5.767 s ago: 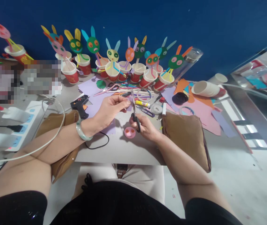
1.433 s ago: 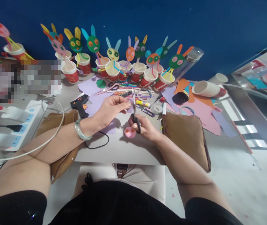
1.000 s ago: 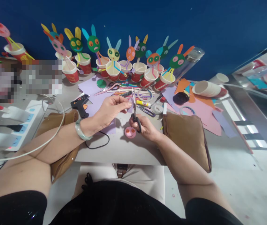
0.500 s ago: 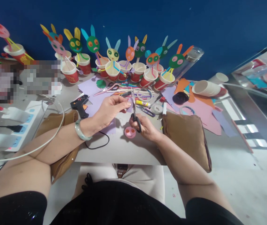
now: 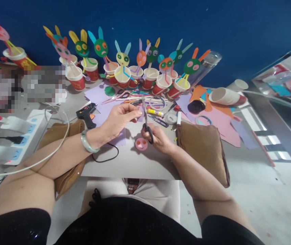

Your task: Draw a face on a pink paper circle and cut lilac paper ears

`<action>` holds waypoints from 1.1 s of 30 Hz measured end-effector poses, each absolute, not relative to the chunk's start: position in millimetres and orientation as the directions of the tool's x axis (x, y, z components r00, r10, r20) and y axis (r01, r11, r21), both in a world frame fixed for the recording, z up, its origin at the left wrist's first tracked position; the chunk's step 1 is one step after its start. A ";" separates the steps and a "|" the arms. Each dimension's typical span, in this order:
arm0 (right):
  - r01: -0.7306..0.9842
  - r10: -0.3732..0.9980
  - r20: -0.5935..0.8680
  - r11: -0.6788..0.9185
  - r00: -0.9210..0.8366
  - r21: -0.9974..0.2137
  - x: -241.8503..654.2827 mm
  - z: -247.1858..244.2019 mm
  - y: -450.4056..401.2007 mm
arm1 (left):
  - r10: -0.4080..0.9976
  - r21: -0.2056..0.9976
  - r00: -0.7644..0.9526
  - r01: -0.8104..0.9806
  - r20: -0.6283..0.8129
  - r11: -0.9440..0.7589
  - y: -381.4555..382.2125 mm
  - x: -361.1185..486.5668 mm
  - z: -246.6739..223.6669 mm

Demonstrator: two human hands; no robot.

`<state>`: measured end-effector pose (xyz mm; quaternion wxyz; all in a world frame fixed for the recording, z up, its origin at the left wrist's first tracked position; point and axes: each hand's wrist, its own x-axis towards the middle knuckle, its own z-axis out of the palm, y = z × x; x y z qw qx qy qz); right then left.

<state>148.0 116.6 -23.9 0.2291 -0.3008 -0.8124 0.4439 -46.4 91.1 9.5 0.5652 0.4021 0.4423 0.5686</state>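
Between the thumb and fingers of my left hand [image 5: 121, 119] is pinched a small piece of purple paper [image 5: 140, 117]. My right hand [image 5: 158, 137] grips a pair of scissors [image 5: 146, 115] by its dark handles, the blades pointing up and away from me. The blades stand right beside the purple paper; whether they touch it I cannot tell. Below the scissors, a round pink paper face [image 5: 141, 144] with orange eyes and a drawn mouth lies flat on the table [image 5: 135, 166].
Paper cups [image 5: 123, 77] holding colourful rabbit-faced figures line the blue wall. A black glue gun [image 5: 87, 115] lies left on purple paper. Pens, a glue stick [image 5: 155, 112] and tape [image 5: 171, 118] are beyond my hands. Brown cushions [image 5: 203, 149] flank the table; a power strip [image 5: 28, 136] is left.
Both hands stay almost in place, still holding the purple paper and the scissors. The whole view has shifted very slightly.
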 end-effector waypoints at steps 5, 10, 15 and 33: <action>0.300 0.716 0.114 0.424 -0.688 -0.854 147.4 -21.0 114.1 | 0.998 0.959 -0.041 -0.283 -0.042 0.029 90.5 -46.5 10.9; 0.304 0.769 0.089 0.353 -0.633 -0.885 148.5 -21.9 114.2 | 0.997 0.957 -0.040 -0.284 -0.065 0.051 90.9 -46.5 12.1; 0.188 0.780 0.088 0.257 -0.619 -0.948 151.9 -25.9 119.2 | 0.998 0.961 -0.022 -0.272 -0.066 0.058 90.5 -47.1 13.5; -0.120 0.808 0.088 0.021 -0.583 -0.993 158.1 -24.4 124.9 | 0.994 0.990 0.104 -0.137 -0.019 0.034 88.9 -46.7 14.1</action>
